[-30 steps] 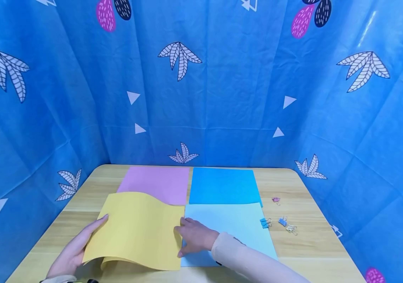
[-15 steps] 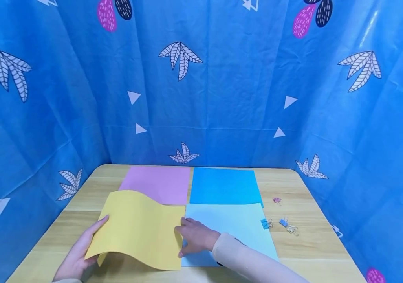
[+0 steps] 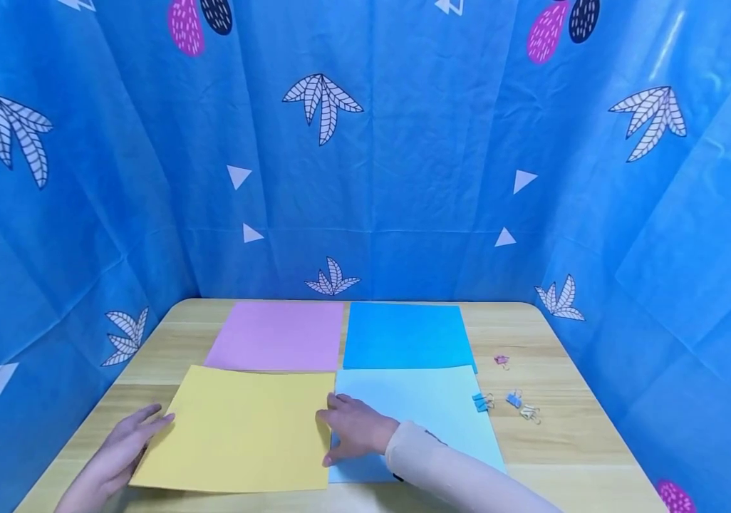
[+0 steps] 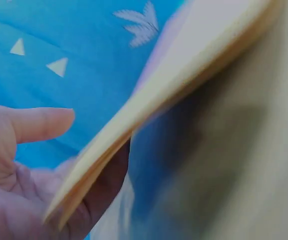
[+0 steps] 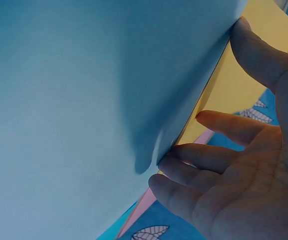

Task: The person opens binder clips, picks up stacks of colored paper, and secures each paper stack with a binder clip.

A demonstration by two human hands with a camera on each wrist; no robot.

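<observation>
So we've got the yellow paper [image 3: 237, 431] on the left half of the table [image 3: 571, 427], toward the near side, its near left corner a bit raised. At least two layers show at the edge up close. Our left hand [image 3: 118, 449] is at the left edge: thumb clear of the paper, other fingers partly behind it, no pinch; can't tell how spread those are. Our right hand [image 3: 355, 424] has its fingers spread, tips along the right edge.

Looks to us like squaring up the sheets, so: use the right fingertips as a firm stop, nudge gently from the left, and don't squeeze or it may buckle. Mind the pale blue paper [image 3: 429, 413] right beside it.

Pink paper [image 3: 282, 338] and bright blue paper [image 3: 407, 335] lie along the table's far edge. Toward its right edge we've got a teal clip [image 3: 481, 403], pink clip [image 3: 501, 360], blue clip [image 3: 514, 400] and white clip [image 3: 529, 412].
</observation>
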